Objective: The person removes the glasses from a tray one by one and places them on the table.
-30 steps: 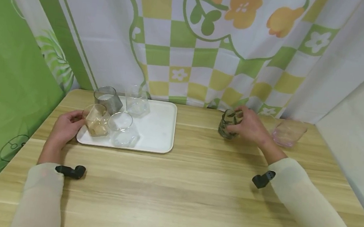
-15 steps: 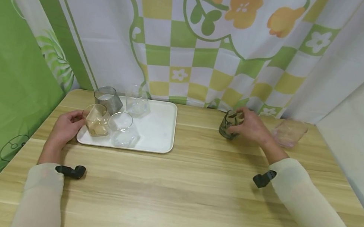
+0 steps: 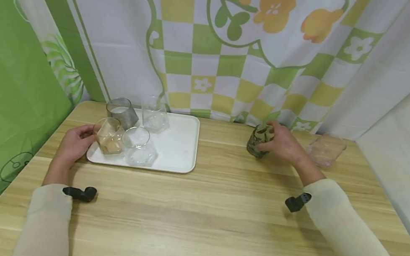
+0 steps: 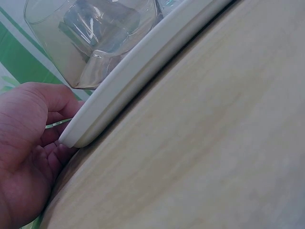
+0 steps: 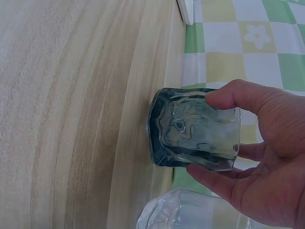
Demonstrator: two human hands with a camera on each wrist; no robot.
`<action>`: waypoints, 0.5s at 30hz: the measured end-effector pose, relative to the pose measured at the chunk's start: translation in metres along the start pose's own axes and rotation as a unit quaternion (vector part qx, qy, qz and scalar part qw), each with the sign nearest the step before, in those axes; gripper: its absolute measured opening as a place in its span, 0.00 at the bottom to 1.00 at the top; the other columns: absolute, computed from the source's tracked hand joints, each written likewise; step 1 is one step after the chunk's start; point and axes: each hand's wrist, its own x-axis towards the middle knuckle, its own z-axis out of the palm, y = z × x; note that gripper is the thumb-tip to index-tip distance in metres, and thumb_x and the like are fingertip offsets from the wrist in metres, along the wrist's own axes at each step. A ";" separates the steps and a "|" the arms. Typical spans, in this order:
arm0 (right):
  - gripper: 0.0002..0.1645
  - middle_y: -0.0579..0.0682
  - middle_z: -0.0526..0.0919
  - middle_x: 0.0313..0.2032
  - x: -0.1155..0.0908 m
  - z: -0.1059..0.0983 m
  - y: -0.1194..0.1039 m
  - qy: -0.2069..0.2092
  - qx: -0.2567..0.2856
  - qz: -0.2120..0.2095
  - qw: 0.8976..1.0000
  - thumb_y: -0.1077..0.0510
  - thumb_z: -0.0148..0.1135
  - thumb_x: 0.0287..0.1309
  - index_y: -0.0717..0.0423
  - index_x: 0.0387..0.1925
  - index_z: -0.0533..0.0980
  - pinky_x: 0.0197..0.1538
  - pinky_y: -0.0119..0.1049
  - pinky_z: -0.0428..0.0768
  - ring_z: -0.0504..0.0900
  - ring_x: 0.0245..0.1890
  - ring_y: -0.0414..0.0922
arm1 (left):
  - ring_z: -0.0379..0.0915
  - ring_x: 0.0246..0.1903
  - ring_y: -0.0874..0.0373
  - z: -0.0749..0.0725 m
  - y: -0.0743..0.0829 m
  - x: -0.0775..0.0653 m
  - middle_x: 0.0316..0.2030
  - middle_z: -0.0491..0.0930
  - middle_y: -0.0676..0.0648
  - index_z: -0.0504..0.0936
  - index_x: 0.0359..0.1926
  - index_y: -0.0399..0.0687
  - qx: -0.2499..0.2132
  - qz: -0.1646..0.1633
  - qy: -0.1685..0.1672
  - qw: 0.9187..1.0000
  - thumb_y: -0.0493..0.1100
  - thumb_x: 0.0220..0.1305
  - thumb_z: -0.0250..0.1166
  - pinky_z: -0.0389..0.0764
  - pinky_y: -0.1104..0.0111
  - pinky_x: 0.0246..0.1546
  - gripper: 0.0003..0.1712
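Note:
My left hand [image 3: 74, 144] holds the left edge of a white tray [image 3: 177, 150]; in the left wrist view its fingers bend around the rim. On the tray stand an amber glass [image 3: 110, 138] beside that hand, a grey glass [image 3: 124, 114] behind it, a clear hexagonal-based glass [image 3: 141, 152] in front and another clear glass [image 3: 154, 118] at the back. Toward the right, my right hand [image 3: 283, 143] grips a dark green glass [image 5: 190, 129], thumb on one side and fingers on the other. Whether its base touches the table I cannot tell.
A pale pink glass [image 3: 325, 152] stands behind the right wrist, near the table's back right corner. In the right wrist view a clear-looking glass [image 5: 190, 210] sits beside the held one. A patterned curtain [image 3: 204, 64] hangs along the back edge of the wooden table [image 3: 179, 218].
The right hand and the dark green glass have shifted very slightly to the right since a second ago. The left hand and the tray have stayed in place.

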 end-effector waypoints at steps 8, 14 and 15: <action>0.57 0.77 0.54 0.70 -0.007 0.001 -0.010 0.023 -0.026 -0.008 0.999 0.53 0.71 0.62 0.67 0.79 0.47 0.66 0.67 0.64 0.62 0.66 0.71 | 0.68 0.42 0.71 0.000 0.000 0.001 0.52 0.77 0.33 0.75 0.65 0.27 0.002 -0.004 -0.003 1.000 0.39 0.74 0.59 0.69 0.78 0.45 0.24; 0.49 0.74 0.58 0.68 -0.017 0.003 -0.020 0.060 -0.048 -0.043 0.996 0.52 0.70 0.64 0.62 0.77 0.55 0.63 0.66 0.68 0.66 0.63 0.68 | 0.69 0.41 0.71 0.000 -0.002 0.002 0.51 0.77 0.35 0.75 0.65 0.28 0.000 -0.004 -0.001 1.000 0.39 0.74 0.60 0.69 0.78 0.45 0.24; 0.47 0.73 0.60 0.67 -0.019 0.004 -0.023 0.069 -0.051 -0.054 0.995 0.52 0.70 0.64 0.62 0.76 0.58 0.63 0.66 0.68 0.66 0.63 0.68 | 0.69 0.41 0.71 -0.001 -0.002 0.002 0.51 0.77 0.34 0.75 0.65 0.28 0.000 -0.005 -0.001 1.000 0.39 0.74 0.60 0.69 0.78 0.45 0.25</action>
